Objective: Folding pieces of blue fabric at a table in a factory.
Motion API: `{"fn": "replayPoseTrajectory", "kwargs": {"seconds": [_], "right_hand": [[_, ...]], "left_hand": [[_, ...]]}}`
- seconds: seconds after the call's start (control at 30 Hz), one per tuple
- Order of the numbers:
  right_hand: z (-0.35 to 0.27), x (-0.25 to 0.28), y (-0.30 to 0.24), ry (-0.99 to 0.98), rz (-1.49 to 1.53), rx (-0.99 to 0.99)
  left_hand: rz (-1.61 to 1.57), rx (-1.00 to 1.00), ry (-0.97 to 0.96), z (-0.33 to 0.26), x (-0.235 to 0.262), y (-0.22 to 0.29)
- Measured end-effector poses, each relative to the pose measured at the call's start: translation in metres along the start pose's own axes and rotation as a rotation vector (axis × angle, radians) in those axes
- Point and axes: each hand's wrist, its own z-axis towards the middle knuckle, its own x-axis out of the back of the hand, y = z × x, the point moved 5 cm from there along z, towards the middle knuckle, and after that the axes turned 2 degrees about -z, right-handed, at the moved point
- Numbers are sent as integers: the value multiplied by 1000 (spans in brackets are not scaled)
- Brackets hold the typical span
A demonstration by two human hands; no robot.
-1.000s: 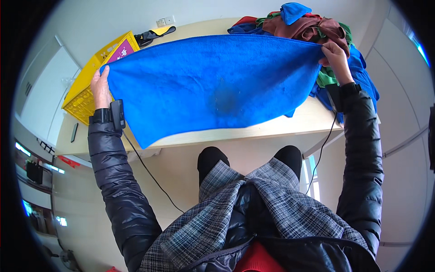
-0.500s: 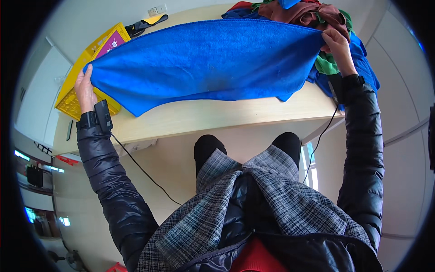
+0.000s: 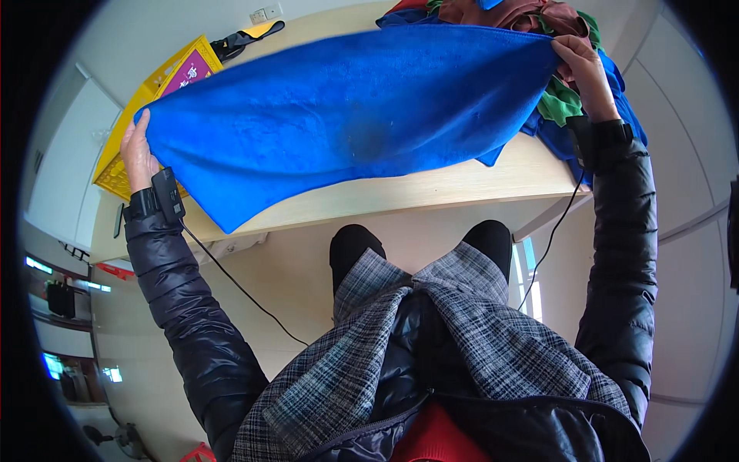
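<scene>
A blue towel (image 3: pixel 339 108) is stretched wide above the table (image 3: pixel 385 195), with a dark stain near its middle. My left hand (image 3: pixel 139 156) pinches its left corner, and my right hand (image 3: pixel 586 71) pinches the far right corner. The towel's lower edge hangs loose, with its left lower corner dipping past the table's front edge. Behind my right hand lies a pile of crumpled cloths (image 3: pixel 517 19) in brown, green, blue and red, partly covered by the towel.
A yellow basket (image 3: pixel 115 175) with a purple panel stands at the table's left, partly behind the towel. A black strap (image 3: pixel 242 42) lies at the back. Near the left edge is a dark flat object (image 3: pixel 118 221). A cable runs from each wrist device.
Both hands have moved slightly outward, pulling the towel wider. Its lower left corner has dropped toward me, and the dark stain shows more fully.
</scene>
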Motion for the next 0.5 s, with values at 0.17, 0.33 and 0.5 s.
{"fn": "replayPoseTrajectory", "kwargs": {"seconds": [0.17, 0.33, 0.5], "right_hand": [[-14, -41, -41, -130, 159, 63], [-18, -122, -73, -274, 218, -133], [-42, -208, -127, -365, 399, -41]], "left_hand": [[-5, 93, 17, 4, -18, -1], [-86, 37, -128, -42, -115, 14], [105, -97, -385, -115, -230, 41]]}}
